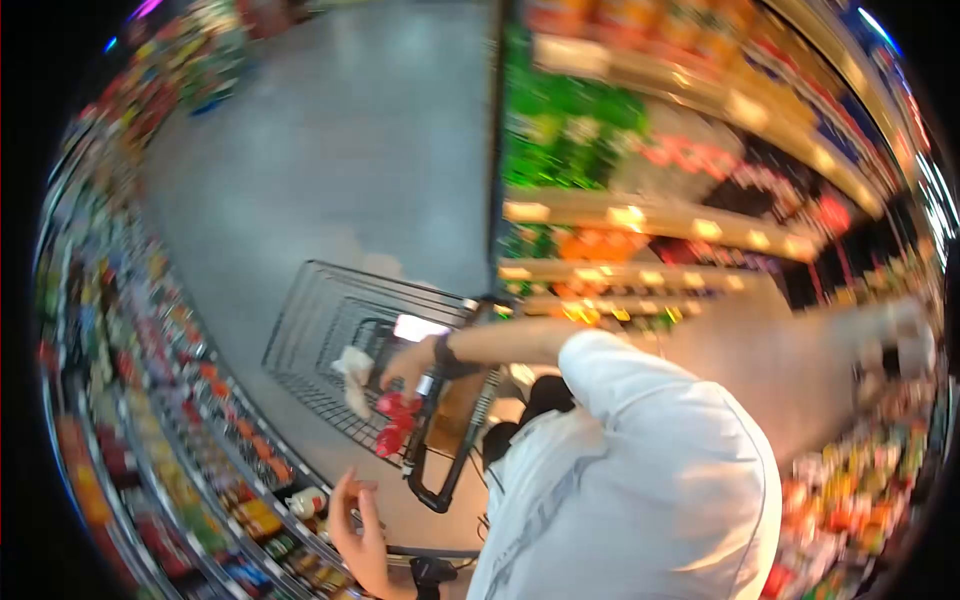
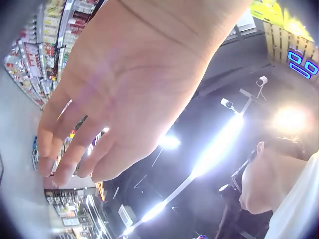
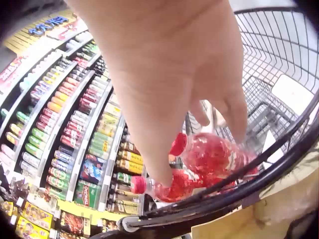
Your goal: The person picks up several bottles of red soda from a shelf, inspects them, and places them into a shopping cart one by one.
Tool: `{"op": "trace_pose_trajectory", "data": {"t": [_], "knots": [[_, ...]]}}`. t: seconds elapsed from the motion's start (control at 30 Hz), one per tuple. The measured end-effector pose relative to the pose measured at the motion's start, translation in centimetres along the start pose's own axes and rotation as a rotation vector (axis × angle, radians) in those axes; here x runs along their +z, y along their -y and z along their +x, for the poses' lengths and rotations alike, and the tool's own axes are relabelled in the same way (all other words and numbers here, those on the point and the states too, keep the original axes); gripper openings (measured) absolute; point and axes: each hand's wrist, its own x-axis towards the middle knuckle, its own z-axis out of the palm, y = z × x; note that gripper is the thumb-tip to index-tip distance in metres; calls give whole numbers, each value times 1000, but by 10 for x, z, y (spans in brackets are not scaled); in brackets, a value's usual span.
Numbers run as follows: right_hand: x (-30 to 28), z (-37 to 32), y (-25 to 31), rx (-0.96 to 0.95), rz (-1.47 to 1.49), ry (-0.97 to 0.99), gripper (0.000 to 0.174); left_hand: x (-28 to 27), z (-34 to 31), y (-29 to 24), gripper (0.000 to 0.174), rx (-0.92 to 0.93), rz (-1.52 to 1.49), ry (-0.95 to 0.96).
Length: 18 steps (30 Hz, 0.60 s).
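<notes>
My right hand (image 1: 405, 365) reaches down over the wire shopping cart (image 1: 310, 300), inside its handle end. In the right wrist view, its thumb and fingers stand on either side of a bottle of red drink (image 3: 214, 154), fingertips right at the bottle. A second red bottle (image 3: 184, 186) lies just below it, overlapped by the thumb tip. My left hand (image 1: 357, 520) is raised beside the cart with nothing in it; its palm and loosely bent fingers (image 2: 70, 162) show in the left wrist view. A white bag-like item (image 1: 353, 368) lies in the cart.
A bright white rectangle (image 1: 420, 328) shows at the cart's side near my right wrist. The black cart handle (image 1: 432, 500) is close to my body. Drink shelves (image 1: 640, 210) rise on the right, packed shelves (image 1: 200, 440) on the left. Grey aisle floor (image 1: 350, 130) stretches ahead.
</notes>
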Motion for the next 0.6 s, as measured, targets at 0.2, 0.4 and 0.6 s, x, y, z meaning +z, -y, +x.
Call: {"op": "trace_pose_trajectory", "data": {"t": [0.2, 0.4, 0.6], "knots": [[-68, -248, 95, 149, 202, -702, 51, 53, 48, -20, 33, 143, 103, 304], [61, -467, 40, 428, 671, -1496, 26, 144, 67, -67, 32, 250, 116, 402], [119, -629, -20, 866, 201, -2233, 57, 237, 58, -118, 33, 230, 72, 479]]}}
